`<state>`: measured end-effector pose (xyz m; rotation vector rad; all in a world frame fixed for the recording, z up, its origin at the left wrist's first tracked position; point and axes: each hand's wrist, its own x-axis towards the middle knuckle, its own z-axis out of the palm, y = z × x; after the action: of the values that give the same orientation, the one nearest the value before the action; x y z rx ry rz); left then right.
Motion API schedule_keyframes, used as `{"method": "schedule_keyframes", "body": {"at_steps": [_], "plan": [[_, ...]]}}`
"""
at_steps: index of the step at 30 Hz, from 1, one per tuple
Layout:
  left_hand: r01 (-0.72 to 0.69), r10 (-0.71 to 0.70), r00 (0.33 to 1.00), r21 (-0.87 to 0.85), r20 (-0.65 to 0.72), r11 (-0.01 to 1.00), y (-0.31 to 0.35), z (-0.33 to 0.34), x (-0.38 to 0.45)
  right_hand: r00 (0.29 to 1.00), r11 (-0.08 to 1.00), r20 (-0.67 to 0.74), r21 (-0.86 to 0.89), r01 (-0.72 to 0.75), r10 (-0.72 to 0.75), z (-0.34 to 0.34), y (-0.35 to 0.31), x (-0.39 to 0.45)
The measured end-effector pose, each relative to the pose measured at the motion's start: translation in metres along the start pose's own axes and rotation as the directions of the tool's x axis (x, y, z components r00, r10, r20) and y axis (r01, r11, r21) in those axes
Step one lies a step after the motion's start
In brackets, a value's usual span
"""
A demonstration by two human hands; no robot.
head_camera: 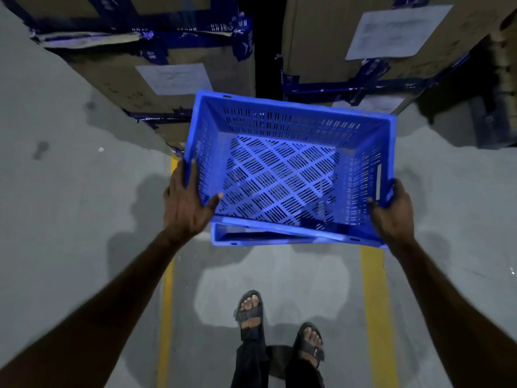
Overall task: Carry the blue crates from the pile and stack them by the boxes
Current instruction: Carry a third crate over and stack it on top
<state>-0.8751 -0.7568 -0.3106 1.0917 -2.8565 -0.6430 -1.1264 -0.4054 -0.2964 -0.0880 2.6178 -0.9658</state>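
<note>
Both of your hands grip the blue crate [282,175] by its short ends: your left hand [187,205] has its thumb hooked over the near corner of the rim with fingers down the outer wall, and your right hand [391,214] curls around the opposite rim near the handle slot. You hold the crate low over a second blue crate [251,238] whose rim peeks out just beneath it, on the floor [56,191] between 2 yellow lines [375,303] and right in front of the cardboard boxes [156,88]. Judging by the slotted walls and open lattice base, the crate should be light and stiff, empty as it is, though smooth plastic could slip, so keep hold at the rim or shift to the handle slots. It sits a little skewed over the lower one, so square the corners before letting it settle. Paper labels [174,78] and printed blue tape [240,40] mark the boxes, but none of the writing is readable.
</note>
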Motion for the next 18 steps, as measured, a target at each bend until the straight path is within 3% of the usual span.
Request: {"method": "schedule_keyframes", "body": {"at_steps": [5,9,11,14,18], "plan": [[-0.143,0.15,0.988,0.197,-0.024,0.97,0.004,0.015,-0.055,0.962,0.929,-0.064,-0.283,0.238,-0.266,0.008,0.012,-0.05],[-0.106,0.121,0.989,0.162,-0.087,0.981,0.005,0.024,-0.091,0.909,0.89,-0.105,-0.275,0.363,-0.403,0.013,0.029,-0.082],[0.004,0.003,0.988,0.045,-0.154,0.999,0.004,0.025,-0.102,0.922,0.936,-0.179,-0.147,0.32,-0.343,0.01,0.041,-0.097],[0.13,-0.153,0.965,-0.118,-0.215,0.985,-0.011,0.032,-0.117,0.96,0.987,-0.257,0.084,0.139,-0.113,0.008,0.073,-0.111],[0.287,-0.347,0.933,-0.386,-0.094,0.877,-0.041,0.066,-0.131,0.983,0.975,-0.183,0.223,0.01,0.032,0.036,0.141,-0.109]]}}
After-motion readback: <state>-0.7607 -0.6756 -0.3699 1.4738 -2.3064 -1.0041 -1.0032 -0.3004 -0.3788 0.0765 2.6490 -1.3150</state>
